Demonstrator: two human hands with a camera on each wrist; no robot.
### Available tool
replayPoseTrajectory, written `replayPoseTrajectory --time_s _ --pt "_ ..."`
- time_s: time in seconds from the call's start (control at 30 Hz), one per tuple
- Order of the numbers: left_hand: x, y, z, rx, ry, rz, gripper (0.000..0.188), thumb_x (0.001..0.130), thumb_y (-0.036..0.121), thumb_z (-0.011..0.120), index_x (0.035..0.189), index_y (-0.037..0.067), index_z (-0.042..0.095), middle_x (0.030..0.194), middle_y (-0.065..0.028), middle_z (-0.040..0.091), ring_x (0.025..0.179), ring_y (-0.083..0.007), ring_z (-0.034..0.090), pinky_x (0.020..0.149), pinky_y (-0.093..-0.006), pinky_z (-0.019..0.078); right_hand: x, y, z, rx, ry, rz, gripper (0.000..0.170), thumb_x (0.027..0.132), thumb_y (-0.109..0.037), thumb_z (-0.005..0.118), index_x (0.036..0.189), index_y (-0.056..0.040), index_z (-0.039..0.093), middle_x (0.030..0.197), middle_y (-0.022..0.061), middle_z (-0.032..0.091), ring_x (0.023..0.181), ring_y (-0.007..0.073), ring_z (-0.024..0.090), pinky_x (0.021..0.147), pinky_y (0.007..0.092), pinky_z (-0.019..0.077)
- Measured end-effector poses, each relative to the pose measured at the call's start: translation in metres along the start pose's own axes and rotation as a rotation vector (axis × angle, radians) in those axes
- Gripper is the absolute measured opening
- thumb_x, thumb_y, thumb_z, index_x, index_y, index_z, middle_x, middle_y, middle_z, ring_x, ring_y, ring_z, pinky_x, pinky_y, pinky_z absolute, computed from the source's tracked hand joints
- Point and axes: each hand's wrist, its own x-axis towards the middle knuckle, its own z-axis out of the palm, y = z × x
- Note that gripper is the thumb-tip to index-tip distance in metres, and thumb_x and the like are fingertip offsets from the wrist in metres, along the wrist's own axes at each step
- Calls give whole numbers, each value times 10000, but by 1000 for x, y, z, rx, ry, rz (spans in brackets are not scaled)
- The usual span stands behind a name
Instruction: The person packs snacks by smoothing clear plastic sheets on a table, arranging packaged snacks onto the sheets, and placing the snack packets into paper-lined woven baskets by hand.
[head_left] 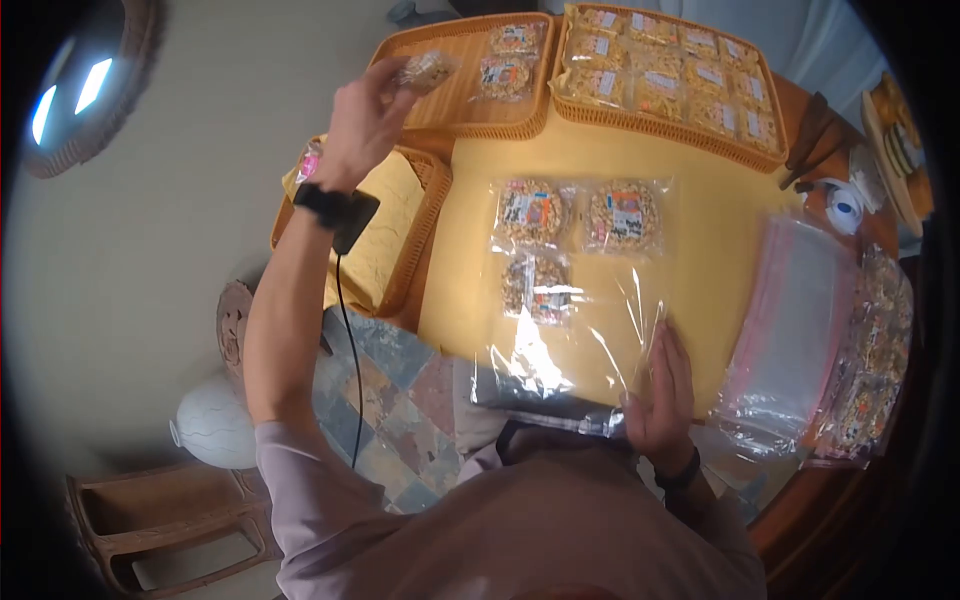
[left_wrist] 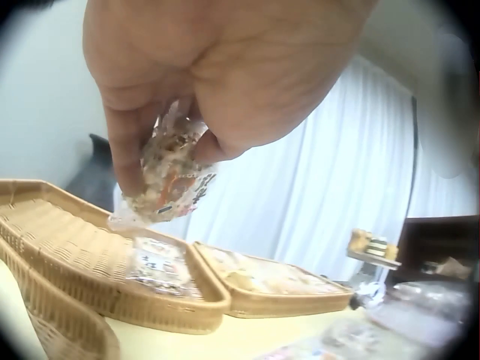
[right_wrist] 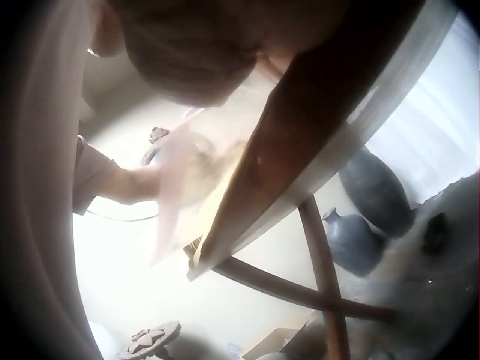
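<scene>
My left hand (head_left: 368,115) is raised over the near-empty wicker tray at the back left. Its thumb and fingers pinch a round grain cracker in clear wrapping (left_wrist: 176,172), with a printed label. A large clear plastic bag (head_left: 600,340) lies flat on the yellow cloth. Three wrapped crackers sit inside its far part, among them a left one (head_left: 530,212) and a right one (head_left: 622,215). At the bag's near right edge rests my right hand (head_left: 660,395), fingers straight and thumb apart, touching the film. In the right wrist view that hand (right_wrist: 202,52) is dark and blurred.
Two wrapped crackers lie in the back left wicker tray (head_left: 440,95); the back right tray (head_left: 670,128) is filled with rows. A cloth-lined basket (head_left: 425,215) stands at left. Flat clear bags with pink edges (head_left: 790,310) and a filled bag (head_left: 875,360) lie at right.
</scene>
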Motion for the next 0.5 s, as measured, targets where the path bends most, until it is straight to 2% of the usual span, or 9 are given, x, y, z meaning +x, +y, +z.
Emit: replayPoseTrajectory --time_s 0.07,0.13,0.17,0.23,0.3,0.37,0.4,0.47,0.5 --pt "29 -13 10 150 -57 -57 367 943 111 580 1287 -2 636 1139 -250 713 1014 -371 721 906 -433 577 0 0 1 -27 14 -12 626 915 -186 616 1410 166 464 1469 358 487 1359 553 480 1123 586 422" --pt "53 -40 30 318 -58 230 347 972 94 577 1300 -7 625 1199 -250 693 1075 -406 693 942 -428 564 0 -1 3 -53 27 -20 601 942 -218 605 1381 176 486 1443 364 508 1335 561 500 1104 594 442" --pt "65 -49 40 372 -57 241 353 953 83 585 1294 4 627 1243 -218 683 1146 -417 647 984 -466 540 1 -2 2 -71 11 -12 591 970 -252 595 1360 181 495 1427 368 518 1325 565 506 1091 600 454" --pt "83 -62 57 404 -51 250 368 952 84 588 1312 12 622 1251 -227 679 1188 -408 629 1011 -462 526 4 -6 0 -100 -20 13 602 1032 -349 570 1333 169 512 1394 364 540 1307 565 522 1070 612 470" --pt "98 -78 75 435 -39 260 384 952 85 591 1329 20 616 1258 -236 675 1231 -399 612 1038 -458 512 2 -4 1 -103 -18 17 600 1034 -359 573 1333 159 515 1382 361 548 1299 566 529 1062 615 477" --pt "108 -101 97 517 203 494 419 944 95 609 1358 27 607 1263 -266 667 1265 -414 591 1076 -459 488 -2 -2 3 -108 -16 27 599 1036 -368 577 1332 148 519 1371 359 557 1290 567 536 1053 618 484" --pt "111 -111 103 514 202 494 419 944 95 609 1358 27 607 1263 -266 667 1265 -414 591 1076 -459 488 -4 -1 4 -107 -9 20 588 1034 -368 580 1324 140 523 1360 358 563 1282 568 542 1042 619 494" --pt "113 -117 109 498 -51 287 461 918 141 621 1362 21 590 1236 -267 679 1208 -413 626 1011 -489 528 -4 1 5 -105 -3 19 577 1032 -368 583 1317 131 527 1349 356 569 1274 570 548 1031 620 504" --pt "114 -119 114 497 -60 284 461 918 141 621 1362 21 590 1236 -267 679 1208 -413 626 1011 -489 528 -4 1 5 -100 -2 14 575 1027 -370 589 1304 131 530 1342 358 571 1271 572 549 1024 622 509"
